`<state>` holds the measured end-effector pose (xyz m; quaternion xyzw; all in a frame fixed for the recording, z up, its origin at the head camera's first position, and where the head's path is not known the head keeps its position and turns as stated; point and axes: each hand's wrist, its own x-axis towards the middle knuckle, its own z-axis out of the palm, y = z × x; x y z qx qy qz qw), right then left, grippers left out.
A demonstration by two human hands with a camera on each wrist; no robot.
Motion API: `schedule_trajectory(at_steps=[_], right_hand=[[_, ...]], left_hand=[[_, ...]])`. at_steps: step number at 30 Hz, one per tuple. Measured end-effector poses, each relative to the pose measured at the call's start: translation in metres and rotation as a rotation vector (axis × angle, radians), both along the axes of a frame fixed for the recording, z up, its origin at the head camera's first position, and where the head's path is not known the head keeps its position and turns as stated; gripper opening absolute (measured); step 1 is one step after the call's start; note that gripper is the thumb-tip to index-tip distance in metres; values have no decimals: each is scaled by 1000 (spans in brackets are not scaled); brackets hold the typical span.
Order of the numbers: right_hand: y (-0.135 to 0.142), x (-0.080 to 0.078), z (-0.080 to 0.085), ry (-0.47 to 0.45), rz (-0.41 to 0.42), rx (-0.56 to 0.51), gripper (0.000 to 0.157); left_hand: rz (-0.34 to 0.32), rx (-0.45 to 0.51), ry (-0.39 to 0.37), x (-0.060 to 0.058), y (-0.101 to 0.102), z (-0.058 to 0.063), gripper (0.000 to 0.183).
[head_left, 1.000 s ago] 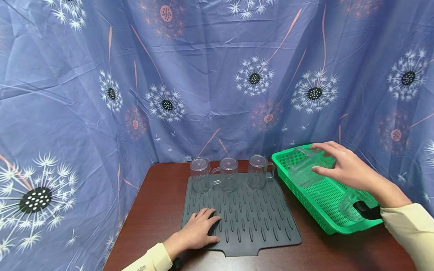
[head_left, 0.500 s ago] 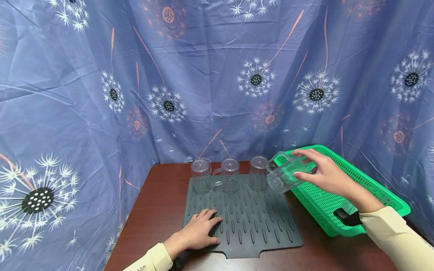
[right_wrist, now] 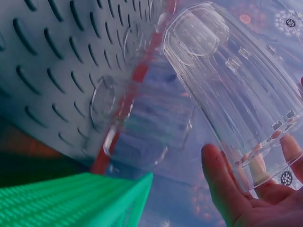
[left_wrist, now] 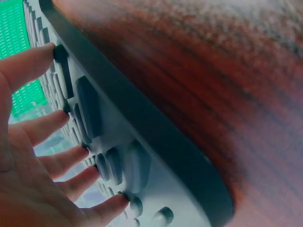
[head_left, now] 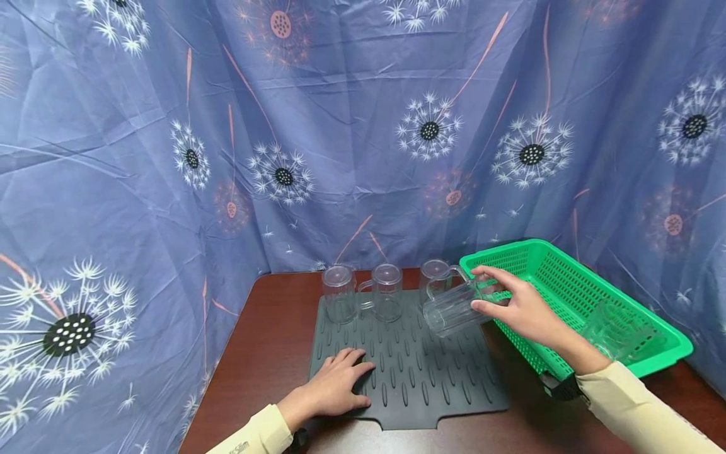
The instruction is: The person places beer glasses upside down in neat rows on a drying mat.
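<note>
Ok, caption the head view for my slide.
Left hand rests on a ridged mat; right hand holds a tilted clear mug above it, green basket alongside.

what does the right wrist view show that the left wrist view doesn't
Only the right wrist view shows the right hand and the tilted clear mug it holds, plus the dandelion print on the backdrop. It also plainly shows another mug; the left wrist view is too blurred behind the fingers to tell.

Only the left wrist view shows the left hand, fingertips touching the mat.

Both share the grey mat, the green basket and part of the brown table.
</note>
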<state>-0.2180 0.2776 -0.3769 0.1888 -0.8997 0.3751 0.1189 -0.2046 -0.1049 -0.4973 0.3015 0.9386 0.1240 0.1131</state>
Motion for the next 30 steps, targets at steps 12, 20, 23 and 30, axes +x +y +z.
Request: schedule_trajectory(at_steps=[12, 20, 23, 30], right_hand=[[-18, 3, -30, -65, -2, -96, 53], [-30, -1, -41, -104, -18, -158, 50], [-32, 1, -46, -123, -32, -182, 50], [-40, 1, -60, -160, -17, -293, 49]], left_hand=[[-11, -11, 16, 2, 5, -2, 66], [-10, -4, 52, -1, 4, 3, 66], [-19, 10, 44, 0, 6, 2, 65], [-26, 30, 58, -2, 6, 2, 66]])
